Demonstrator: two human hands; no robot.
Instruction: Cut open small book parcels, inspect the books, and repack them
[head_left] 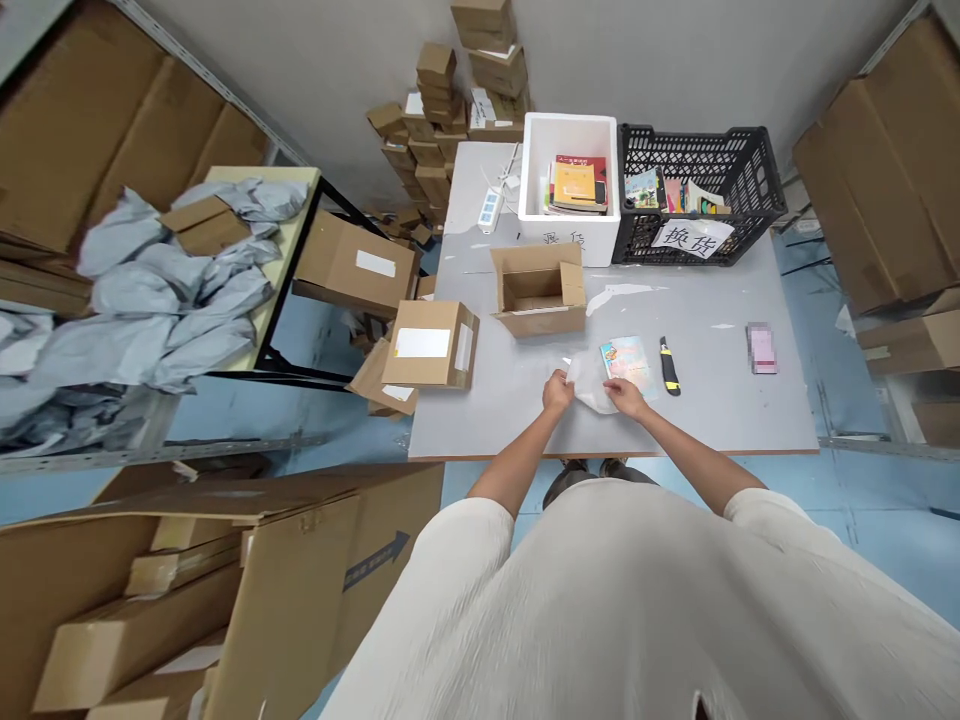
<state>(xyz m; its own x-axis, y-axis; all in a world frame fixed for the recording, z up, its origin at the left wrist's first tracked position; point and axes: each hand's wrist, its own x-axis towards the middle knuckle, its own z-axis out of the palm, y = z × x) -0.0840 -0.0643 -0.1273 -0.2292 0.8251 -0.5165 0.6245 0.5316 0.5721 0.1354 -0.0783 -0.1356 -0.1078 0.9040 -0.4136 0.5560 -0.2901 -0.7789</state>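
Between my two hands is a pale, thin sheet that looks like plastic wrapping (594,388). My left hand (557,391) pinches its left edge, and my right hand (626,397) pinches its right side. Just beyond my right hand lies a colourful thin book (630,362), partly covered by that hand. To the right of the book rests a black and yellow utility knife (670,367). An open cardboard box (541,290) stands ahead of my left hand, its flaps up.
At the table's (720,410) back stand a white foam box (570,238) and a black plastic crate (701,200), both with books. A closed carton (427,345) sits at the left edge. A power strip (490,208) lies behind, a phone-like pink object (763,349) at right.
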